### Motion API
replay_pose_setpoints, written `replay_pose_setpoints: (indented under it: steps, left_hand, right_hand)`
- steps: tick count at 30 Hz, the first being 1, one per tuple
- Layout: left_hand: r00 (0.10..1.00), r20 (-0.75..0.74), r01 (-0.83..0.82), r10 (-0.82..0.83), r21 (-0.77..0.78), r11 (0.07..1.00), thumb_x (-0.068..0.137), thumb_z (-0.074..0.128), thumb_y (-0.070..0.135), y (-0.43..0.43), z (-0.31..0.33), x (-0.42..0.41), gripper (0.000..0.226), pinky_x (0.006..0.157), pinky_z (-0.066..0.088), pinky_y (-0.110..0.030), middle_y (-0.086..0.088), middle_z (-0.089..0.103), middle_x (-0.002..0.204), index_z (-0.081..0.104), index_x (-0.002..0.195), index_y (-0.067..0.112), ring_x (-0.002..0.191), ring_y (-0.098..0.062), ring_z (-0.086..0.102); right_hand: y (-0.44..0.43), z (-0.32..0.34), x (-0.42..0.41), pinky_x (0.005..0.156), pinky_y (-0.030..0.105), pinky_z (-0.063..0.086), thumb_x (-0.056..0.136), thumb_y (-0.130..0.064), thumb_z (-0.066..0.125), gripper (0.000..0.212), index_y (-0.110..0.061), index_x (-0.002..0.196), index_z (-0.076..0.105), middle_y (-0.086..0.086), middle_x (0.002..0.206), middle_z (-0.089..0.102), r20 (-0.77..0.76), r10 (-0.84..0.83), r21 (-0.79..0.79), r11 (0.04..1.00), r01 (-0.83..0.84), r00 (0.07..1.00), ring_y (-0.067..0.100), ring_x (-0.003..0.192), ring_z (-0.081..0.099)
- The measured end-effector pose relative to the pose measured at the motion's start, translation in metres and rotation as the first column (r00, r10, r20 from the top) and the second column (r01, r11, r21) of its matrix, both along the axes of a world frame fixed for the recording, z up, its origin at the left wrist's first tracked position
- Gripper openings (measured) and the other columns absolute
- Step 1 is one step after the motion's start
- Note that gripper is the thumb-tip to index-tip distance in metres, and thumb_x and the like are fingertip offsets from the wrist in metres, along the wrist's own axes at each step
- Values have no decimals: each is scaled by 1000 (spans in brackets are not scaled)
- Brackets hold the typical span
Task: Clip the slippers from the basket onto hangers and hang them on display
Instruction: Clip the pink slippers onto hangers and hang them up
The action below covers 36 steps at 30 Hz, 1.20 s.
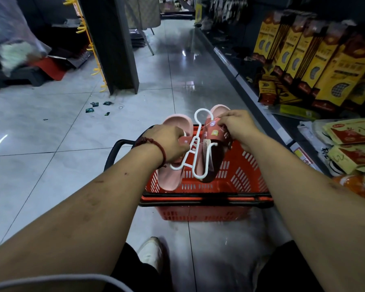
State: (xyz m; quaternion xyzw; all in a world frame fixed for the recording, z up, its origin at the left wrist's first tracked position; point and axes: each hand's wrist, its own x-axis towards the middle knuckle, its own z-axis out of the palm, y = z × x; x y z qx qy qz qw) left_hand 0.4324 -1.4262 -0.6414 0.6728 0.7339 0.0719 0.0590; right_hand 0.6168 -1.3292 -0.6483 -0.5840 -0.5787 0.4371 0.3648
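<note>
- Ok, state: both pink slippers sit on the white plastic hanger (206,163), held up directly over the red basket (247,169), not yet on display
- left hand (173,142): fingers curled round the left slipper (169,182) at its strap, apparently with the hanger's left arm; sole faces the camera, toe up
- right hand (234,127): fingertips pinch the top of the right slipper (214,131) at its red strap, just beside the hanger hook
- thin cord runs between the hands across the hanger stem; can't tell what it is, or whether it ties the pair on
- my read: the seating step is nearly done; hanging remains
- to do it well: push each strap fully onto its hanger arm; check both slippers hang level, soles the same way; keep the hook free of fingers and cord
- keep the load over the basket while adjusting, so a slip drops in, not onto the floor tiles (51,133)
- before letting go with the right hand, shift the left to the stem so the pair doesn't swing
- nearest display pegs look like the yellow ones (86,47) far left; well apart from here, so carry by the hook
</note>
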Motion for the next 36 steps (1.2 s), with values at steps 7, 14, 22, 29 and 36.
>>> replay_pose_setpoints:
  steps: [7, 14, 22, 29, 36]
  left_hand:
    - [991, -123, -49, 50, 16, 999, 85, 50, 47, -2, 4, 12, 29, 68, 44, -32, 0, 57, 80, 51, 70, 23, 81, -25, 53]
    - [966, -199, -155, 162, 51, 987, 91, 51, 44, 0, 8, 22, 23, 81, 41, -35, -5, 64, 111, 61, 100, 26, 108, -30, 57]
    - [961, -72, -259, 267, 99, 961, 89, 52, 37, 4, 6, 17, 14, 78, 40, -34, -5, 64, 103, 58, 91, 24, 104, -31, 59]
    - [963, 201, -212, 182, 144, 967, 89, 56, 44, 5, -1, -5, 21, 73, 50, -35, -9, 69, 97, 59, 76, 27, 91, -34, 61]
    - [893, 420, -297, 164, 275, 914, 86, 67, 43, 7, -13, -24, 27, 75, 42, -29, -5, 67, 103, 74, 102, 23, 94, -26, 60]
  right_hand:
    - [-1, -2, -8, 90, 45, 58, 83, -13, 68, 18, -30, 77, 70, -5, 93, 65, 84, 37, 37, 999, -40, 996, 25, 93, 67]
    - [-6, 1, -17, 84, 38, 58, 86, -14, 70, 11, -24, 91, 70, -3, 95, 63, 37, 30, 32, 999, -32, 999, 23, 94, 66]
    - [-16, -1, -22, 82, 39, 60, 82, -16, 74, 14, -26, 89, 68, 3, 94, 73, 138, 162, 122, 976, -179, 977, 23, 89, 71]
    - [-21, -12, -19, 78, 43, 61, 82, -29, 80, 35, -24, 100, 50, 3, 93, 74, 325, 273, 117, 938, -325, 905, 18, 82, 72]
    - [-27, -9, -24, 73, 37, 60, 86, -17, 77, 42, -16, 114, 45, 9, 98, 73, 169, 249, 60, 963, -262, 954, 20, 81, 71]
